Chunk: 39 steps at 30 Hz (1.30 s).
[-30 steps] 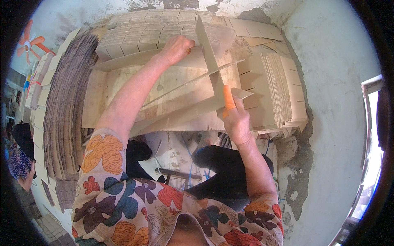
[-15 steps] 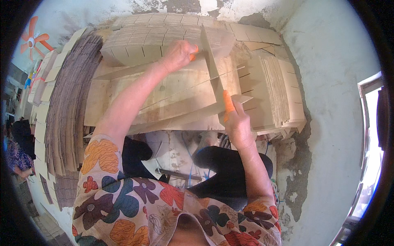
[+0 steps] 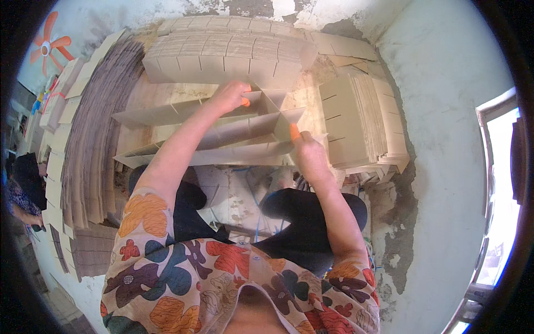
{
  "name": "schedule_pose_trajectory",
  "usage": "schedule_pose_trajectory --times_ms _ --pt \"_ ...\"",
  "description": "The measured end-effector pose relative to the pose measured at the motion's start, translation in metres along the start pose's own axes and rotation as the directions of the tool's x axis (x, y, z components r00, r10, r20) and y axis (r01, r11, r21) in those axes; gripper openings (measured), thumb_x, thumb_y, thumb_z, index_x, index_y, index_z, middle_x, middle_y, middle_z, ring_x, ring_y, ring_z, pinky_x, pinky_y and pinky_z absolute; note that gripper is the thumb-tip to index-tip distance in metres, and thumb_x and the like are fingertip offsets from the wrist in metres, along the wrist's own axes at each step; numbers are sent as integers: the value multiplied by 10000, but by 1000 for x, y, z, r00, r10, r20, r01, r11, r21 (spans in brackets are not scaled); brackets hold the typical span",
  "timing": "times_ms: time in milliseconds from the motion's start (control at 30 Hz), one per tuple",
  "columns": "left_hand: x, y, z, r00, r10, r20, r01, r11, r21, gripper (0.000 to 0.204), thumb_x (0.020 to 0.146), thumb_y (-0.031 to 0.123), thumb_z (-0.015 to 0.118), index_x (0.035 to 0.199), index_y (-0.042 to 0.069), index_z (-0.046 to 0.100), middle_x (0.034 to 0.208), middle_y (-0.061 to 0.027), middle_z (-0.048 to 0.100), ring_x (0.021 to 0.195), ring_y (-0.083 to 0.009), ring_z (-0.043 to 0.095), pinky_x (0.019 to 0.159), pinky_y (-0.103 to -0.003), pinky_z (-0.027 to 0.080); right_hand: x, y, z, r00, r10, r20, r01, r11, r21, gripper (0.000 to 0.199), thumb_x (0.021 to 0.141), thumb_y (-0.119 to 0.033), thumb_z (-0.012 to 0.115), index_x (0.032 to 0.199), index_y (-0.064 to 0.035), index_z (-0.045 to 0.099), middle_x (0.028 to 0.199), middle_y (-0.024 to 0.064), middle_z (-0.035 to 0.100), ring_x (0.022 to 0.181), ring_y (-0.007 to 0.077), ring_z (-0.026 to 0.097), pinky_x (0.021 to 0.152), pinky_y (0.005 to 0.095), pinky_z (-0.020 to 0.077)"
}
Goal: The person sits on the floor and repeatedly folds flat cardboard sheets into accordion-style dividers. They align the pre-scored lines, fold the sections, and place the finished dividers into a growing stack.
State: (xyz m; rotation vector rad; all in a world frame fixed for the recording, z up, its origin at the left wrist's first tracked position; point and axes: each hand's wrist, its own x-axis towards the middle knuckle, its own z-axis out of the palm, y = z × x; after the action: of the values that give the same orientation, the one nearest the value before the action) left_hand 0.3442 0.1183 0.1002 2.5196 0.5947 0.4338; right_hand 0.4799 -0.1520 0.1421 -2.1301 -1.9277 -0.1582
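Three long slotted cardboard strips [image 3: 239, 153] stand on edge across the work surface, roughly side by side. A shorter cardboard cross strip [image 3: 271, 104] runs over them near their right ends, seated at least partly among them. My left hand [image 3: 226, 99] is closed at the far strip's right part, beside the cross strip's far end; orange covers show on its fingertips. My right hand [image 3: 310, 158] pinches the near end of the cross strip, an orange cover on one finger. How deep the slots are engaged is hard to tell.
Slotted cardboard stacks stand at the back [image 3: 222, 53] and right [image 3: 356, 119]. A long, darker-edged stack [image 3: 100, 133] lines the left. An orange fan [image 3: 45, 49] is at the far left, another person [image 3: 25, 195] below it. A peeling wall [image 3: 445, 111] closes the right side.
The cross strip, raised and tilted before, is now lower among the long strips. Both hands have come down, the left nearer to me. The long strips now stand more evenly spaced.
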Motion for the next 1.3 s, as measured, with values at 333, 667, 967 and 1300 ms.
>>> schedule_pose_trajectory --times_ms 333,667,967,1300 --pt "-128 38 -55 959 -17 -283 35 998 58 336 724 227 780 975 39 657 949 -181 646 880 -324 619 763 -384 491 2 25 -38 976 127 177 -162 966 201 392 792 -30 562 1182 -61 591 927 178 641 832 341 634 702 419 514" --pt "-151 -20 -56 981 -157 -111 164 985 54 136 745 30 684 868 12 630 783 -194 635 731 -358 634 681 -417 497 -14 144 -32 737 639 -222 -669 642 -374 594 730 -193 747 1227 -54 454 1167 169 532 1130 348 478 858 518 439" --pt "-164 7 -60 937 -18 -348 103 968 227 308 758 83 715 1046 23 623 943 -170 642 873 -317 606 744 -381 482 -31 186 -14 727 654 -207 -686 694 -219 486 685 -179 785 1101 -78 555 1057 144 616 1009 318 589 816 461 479" --pt "-274 37 -59 832 78 -549 113 945 306 391 673 49 793 1022 6 622 945 -138 654 838 -310 602 734 -387 485 -33 171 -31 662 709 -243 -739 672 -55 346 746 -360 693 823 -37 597 859 221 624 800 387 595 694 478 444"
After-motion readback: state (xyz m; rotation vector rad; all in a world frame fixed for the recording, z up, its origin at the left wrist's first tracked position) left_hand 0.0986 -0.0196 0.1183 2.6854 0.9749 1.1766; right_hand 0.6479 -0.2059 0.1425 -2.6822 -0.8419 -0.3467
